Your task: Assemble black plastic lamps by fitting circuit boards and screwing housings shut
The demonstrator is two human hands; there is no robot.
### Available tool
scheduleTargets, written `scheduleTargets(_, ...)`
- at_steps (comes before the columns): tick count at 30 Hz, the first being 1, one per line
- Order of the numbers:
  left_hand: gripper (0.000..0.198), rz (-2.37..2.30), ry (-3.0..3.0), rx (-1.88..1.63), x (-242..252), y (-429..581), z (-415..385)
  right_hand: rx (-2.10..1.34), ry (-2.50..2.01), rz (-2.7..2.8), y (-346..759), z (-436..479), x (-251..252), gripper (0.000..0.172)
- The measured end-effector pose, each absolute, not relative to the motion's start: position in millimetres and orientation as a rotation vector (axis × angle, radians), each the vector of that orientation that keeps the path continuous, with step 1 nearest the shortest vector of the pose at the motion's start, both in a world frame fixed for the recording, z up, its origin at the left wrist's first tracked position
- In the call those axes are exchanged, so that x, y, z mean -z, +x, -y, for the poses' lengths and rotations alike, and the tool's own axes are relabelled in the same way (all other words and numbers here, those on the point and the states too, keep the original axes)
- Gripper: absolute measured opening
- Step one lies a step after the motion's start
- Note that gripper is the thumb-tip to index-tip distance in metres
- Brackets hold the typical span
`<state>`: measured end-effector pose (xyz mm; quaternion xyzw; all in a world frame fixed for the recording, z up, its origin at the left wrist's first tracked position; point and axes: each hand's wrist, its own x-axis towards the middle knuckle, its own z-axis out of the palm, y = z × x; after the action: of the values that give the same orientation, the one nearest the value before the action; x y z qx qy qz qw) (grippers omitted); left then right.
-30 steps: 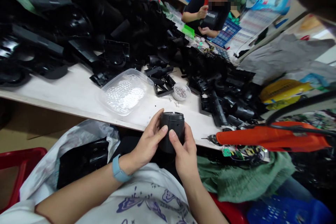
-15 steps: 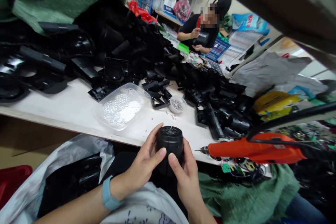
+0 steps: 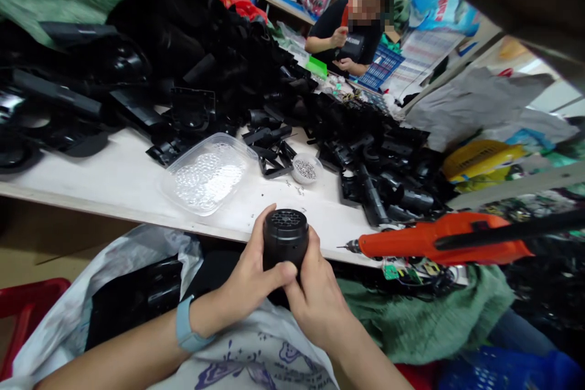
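Note:
Between my two hands I hold a black round plastic housing [image 3: 286,234] with a honeycomb grille on its top end. My left hand [image 3: 250,277] wraps its left side, the thumb lying across the front. My right hand [image 3: 315,289] closes round the right side and lower part; the underside is hidden. To the right of the housing an orange electric screwdriver [image 3: 411,241] points its bit leftward, touched by neither hand. Beyond my hands stand a small round cup of screws [image 3: 305,169] and a clear plastic tub [image 3: 205,177] of small transparent pieces.
Black plastic shells [image 3: 192,67] lie heaped along the white table [image 3: 137,195]. A white bag [image 3: 141,244] with black parts hangs at my left, above a red crate [image 3: 34,311]. Green sacking [image 3: 411,323] lies at right. Across the table a co-worker [image 3: 342,36] handles a black part.
The housing has tilted and shifted slightly left in my hands. My thumbs have come together on its front. The whole view has moved a little.

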<state>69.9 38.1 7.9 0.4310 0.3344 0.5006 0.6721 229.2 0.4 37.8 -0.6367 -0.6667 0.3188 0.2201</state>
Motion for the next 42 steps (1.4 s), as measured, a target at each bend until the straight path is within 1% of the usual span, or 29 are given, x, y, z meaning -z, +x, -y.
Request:
scheduleTargets(1,0.090,-0.808,0.969,-1.153,-10.9,72.0,-39.4,-0.854,-1.748,1.857,225.4,0.7,-36.4,0.090)
scheduleTargets(2,0.086,-0.880,0.962,-1.184,-14.1,74.0,-41.0,-0.848,-1.716,1.853,222.2,1.6,-35.3,0.091)
scheduleTargets(3,0.079,-0.949,0.952,-1.210,-17.0,75.3,-43.0,-0.873,-1.664,1.829,220.2,2.1,-34.4,0.093)
scheduleTargets(5,0.065,-0.966,0.939,-1.228,-20.2,74.5,-47.2,-1.056,-1.495,1.702,220.9,1.8,-34.0,0.094)
scheduleTargets(6,0.065,-0.892,0.943,-1.210,-20.5,72.1,-49.0,-1.197,-1.390,1.598,223.6,1.3,-34.2,0.093)
scheduleTargets(8,0.078,-0.680,0.982,-1.101,-19.5,64.3,-51.2,-1.477,-1.182,1.375,231.3,0.4,-34.3,0.091)
scheduleTargets(10,0.090,-0.539,1.048,-0.946,-19.2,55.4,-50.9,-1.614,-1.102,1.228,238.2,1.2,-33.0,0.086)
scheduleTargets(12,0.096,-0.536,1.114,-0.854,-21.6,48.6,-48.5,-1.563,-1.178,1.208,240.6,4.2,-30.6,0.086)
scheduleTargets(13,0.095,-0.567,1.154,-0.847,-23.7,46.7,-46.9,-1.506,-1.229,1.224,239.9,6.4,-29.3,0.087)
scheduleTargets(16,0.084,-0.643,1.371,-0.941,-30.1,47.0,-42.7,-1.363,-1.279,1.285,234.0,13.6,-25.6,0.088)
scheduleTargets(19,0.073,-0.601,1.567,-1.032,-31.7,51.5,-41.7,-1.272,-1.238,1.312,229.8,19.5,-21.0,0.078)
scheduleTargets(21,0.070,-0.590,1.565,-1.062,-30.4,53.9,-42.8,-1.256,-1.213,1.299,229.9,21.7,-17.5,0.076)
scheduleTargets(23,0.074,-0.595,1.473,-1.039,-29.3,54.7,-44.5,-1.298,-1.187,1.262,231.6,22.0,-14.9,0.080)
scheduleTargets(25,0.082,-0.581,1.328,-0.926,-29.4,54.0,-46.4,-1.316,-1.205,1.267,233.0,20.8,-14.2,0.082)
scheduleTargets(26,0.084,-0.580,1.262,-0.868,-29.8,53.2,-47.2,-1.281,-1.240,1.300,233.0,19.7,-14.7,0.081)
scheduleTargets(28,0.083,-0.634,1.202,-0.820,-30.5,51.3,-48.5,-1.148,-1.335,1.403,231.1,16.9,-17.2,0.078)
scheduleTargets(31,0.070,-0.796,1.297,-0.876,-28.8,48.5,-50.4,-0.973,-1.467,1.490,225.1,12.3,-23.7,0.072)
scheduleTargets(33,0.057,-0.847,1.296,-0.906,-25.6,46.9,-53.9,-0.982,-1.520,1.498,222.2,9.9,-28.0,0.071)
scheduleTargets(35,0.046,-0.846,1.151,-0.956,-21.5,45.2,-60.8,-1.059,-1.545,1.458,222.2,9.0,-30.0,0.082)
scheduleTargets(37,0.041,-0.864,0.929,-1.003,-17.4,43.1,-70.6,-1.167,-1.564,1.355,224.7,10.0,-28.8,0.094)
scheduleTargets(38,0.040,-0.897,0.818,-1.018,-15.5,42.0,-75.8,-1.223,-1.576,1.287,226.2,11.0,-27.1,0.093)
scheduleTargets(39,0.040,-0.939,0.712,-1.029,-13.7,40.9,-80.7,-1.267,-1.590,1.218,227.5,12.3,-24.9,0.086)
scheduleTargets(42,0.040,-1.048,0.461,-1.050,-9.2,39.3,-90.3,-1.271,-1.625,1.107,228.6,15.8,-18.9,0.041)
